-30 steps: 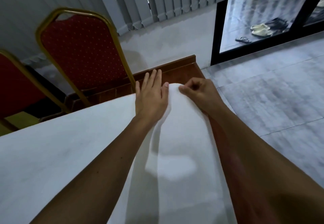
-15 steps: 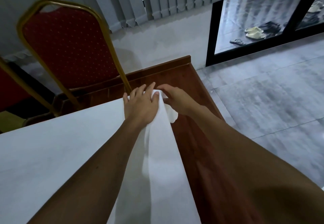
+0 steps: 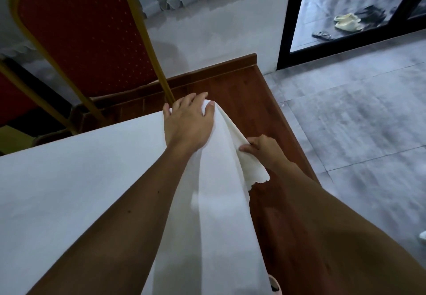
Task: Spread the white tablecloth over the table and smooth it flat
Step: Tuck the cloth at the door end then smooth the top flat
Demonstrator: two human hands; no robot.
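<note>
White tablecloth (image 3: pixel 69 191) covers most of table (image 3: pixel 260 101); right strip and far corner bare wood. Best move, I judge: draw folded edge out to right, even tension, then press flat. Left hand (image 3: pixel 187 124) spread, palm down on far cloth corner, thumb hooked over fold. Right hand (image 3: pixel 265 150) pinching loose edge, though grip partly hidden. Red chair (image 3: pixel 85 34) beyond, grey floor (image 3: pixel 357 133) right.

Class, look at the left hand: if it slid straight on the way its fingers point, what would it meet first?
Probably bare wood: the left hand points beyond the tablecloth onto the table, then its raised rim.
</note>
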